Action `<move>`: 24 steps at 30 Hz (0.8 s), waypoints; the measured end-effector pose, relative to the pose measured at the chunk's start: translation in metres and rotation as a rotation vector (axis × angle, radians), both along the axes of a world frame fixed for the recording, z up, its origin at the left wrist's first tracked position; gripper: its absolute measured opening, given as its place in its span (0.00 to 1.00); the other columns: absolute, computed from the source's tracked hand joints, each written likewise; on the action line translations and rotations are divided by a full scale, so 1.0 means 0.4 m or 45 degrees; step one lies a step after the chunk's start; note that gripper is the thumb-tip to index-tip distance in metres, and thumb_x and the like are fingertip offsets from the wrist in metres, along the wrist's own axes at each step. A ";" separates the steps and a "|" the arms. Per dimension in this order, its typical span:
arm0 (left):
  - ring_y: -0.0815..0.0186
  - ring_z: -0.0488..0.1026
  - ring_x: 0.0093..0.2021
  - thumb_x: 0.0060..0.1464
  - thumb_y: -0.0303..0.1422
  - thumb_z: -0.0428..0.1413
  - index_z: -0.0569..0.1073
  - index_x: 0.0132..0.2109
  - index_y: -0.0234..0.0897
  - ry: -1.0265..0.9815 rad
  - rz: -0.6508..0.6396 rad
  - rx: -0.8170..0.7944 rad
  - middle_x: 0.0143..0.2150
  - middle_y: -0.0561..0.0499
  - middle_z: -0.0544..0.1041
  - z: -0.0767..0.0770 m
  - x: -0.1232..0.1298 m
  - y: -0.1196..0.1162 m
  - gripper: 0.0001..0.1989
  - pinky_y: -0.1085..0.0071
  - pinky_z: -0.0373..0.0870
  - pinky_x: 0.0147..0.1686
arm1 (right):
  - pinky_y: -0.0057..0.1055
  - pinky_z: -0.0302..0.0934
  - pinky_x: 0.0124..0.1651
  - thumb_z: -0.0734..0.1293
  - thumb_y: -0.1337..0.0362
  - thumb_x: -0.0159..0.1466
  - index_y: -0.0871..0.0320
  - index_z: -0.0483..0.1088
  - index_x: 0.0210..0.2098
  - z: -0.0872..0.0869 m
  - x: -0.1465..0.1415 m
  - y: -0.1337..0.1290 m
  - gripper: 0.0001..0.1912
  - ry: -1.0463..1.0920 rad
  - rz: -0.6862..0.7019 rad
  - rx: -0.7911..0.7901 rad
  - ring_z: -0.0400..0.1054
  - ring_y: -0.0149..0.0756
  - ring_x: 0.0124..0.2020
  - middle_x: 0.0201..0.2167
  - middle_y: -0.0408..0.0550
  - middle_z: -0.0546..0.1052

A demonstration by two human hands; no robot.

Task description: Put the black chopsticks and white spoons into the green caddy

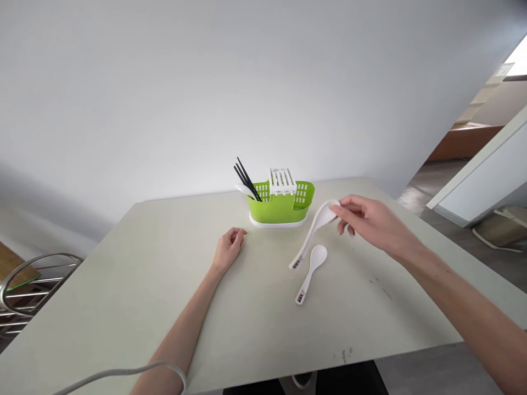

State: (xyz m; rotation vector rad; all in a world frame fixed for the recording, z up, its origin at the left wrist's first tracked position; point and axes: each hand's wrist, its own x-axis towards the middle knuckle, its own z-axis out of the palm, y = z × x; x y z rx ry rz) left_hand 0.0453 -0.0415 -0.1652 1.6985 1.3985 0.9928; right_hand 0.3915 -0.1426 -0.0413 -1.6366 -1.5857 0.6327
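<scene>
My right hand (354, 216) pinches a white spoon (313, 230) by its bowl, above the table, with the labelled handle slanting down to the left. Below it a second white spoon (312, 272) lies on the table, bowl away from me. Resting on the table left of the spoons, my left hand (230, 246) has its fingers curled in, and nothing shows in them. A green basket (275, 210) with a white base and a white slatted top piece (282, 181) stands near the wall. Black chopsticks (246, 178) and a white spoon (245, 190) lean in its left compartment.
The pale table (164, 263) meets a grey wall (185, 99) at the back. A metal rack (37, 285) stands beyond its left edge. A grey cable (119, 372) crosses over my left forearm. A white panel (486, 164) is at the right.
</scene>
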 end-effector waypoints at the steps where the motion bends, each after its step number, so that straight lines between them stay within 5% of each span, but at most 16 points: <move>1: 0.69 0.58 0.24 0.63 0.50 0.52 0.77 0.41 0.38 -0.003 0.001 0.000 0.24 0.57 0.65 0.000 -0.001 -0.001 0.21 0.71 0.55 0.27 | 0.29 0.61 0.29 0.64 0.38 0.70 0.54 0.72 0.38 0.032 -0.028 0.008 0.24 0.009 -0.006 0.083 0.70 0.33 0.24 0.27 0.44 0.81; 5: 0.69 0.58 0.24 0.63 0.50 0.52 0.77 0.41 0.38 -0.025 0.001 -0.002 0.24 0.57 0.65 0.000 -0.007 -0.004 0.20 0.71 0.55 0.26 | 0.30 0.61 0.31 0.62 0.43 0.74 0.54 0.72 0.40 0.125 -0.136 0.066 0.21 -0.125 -0.009 0.436 0.72 0.35 0.24 0.26 0.44 0.80; 11: 0.69 0.60 0.23 0.63 0.50 0.52 0.77 0.41 0.38 -0.039 -0.002 0.001 0.24 0.57 0.66 -0.006 -0.021 -0.001 0.20 0.71 0.56 0.26 | 0.33 0.61 0.39 0.56 0.52 0.78 0.56 0.71 0.48 0.183 -0.250 0.209 0.18 -0.577 -0.067 0.774 0.76 0.40 0.35 0.36 0.49 0.82; 19: 0.69 0.60 0.23 0.64 0.50 0.51 0.77 0.41 0.37 -0.032 -0.016 -0.001 0.24 0.57 0.66 -0.016 -0.038 0.011 0.21 0.71 0.58 0.27 | 0.34 0.53 0.39 0.52 0.65 0.78 0.60 0.70 0.50 0.205 -0.352 0.300 0.16 -1.158 0.053 0.665 0.75 0.44 0.38 0.44 0.59 0.79; 24: 0.68 0.61 0.24 0.64 0.50 0.52 0.77 0.41 0.37 -0.037 -0.022 -0.004 0.24 0.57 0.67 -0.020 -0.043 0.015 0.20 0.71 0.57 0.27 | 0.33 0.52 0.36 0.62 0.79 0.67 0.62 0.69 0.51 0.179 -0.407 0.310 0.15 -1.400 0.239 0.586 0.76 0.42 0.37 0.46 0.59 0.78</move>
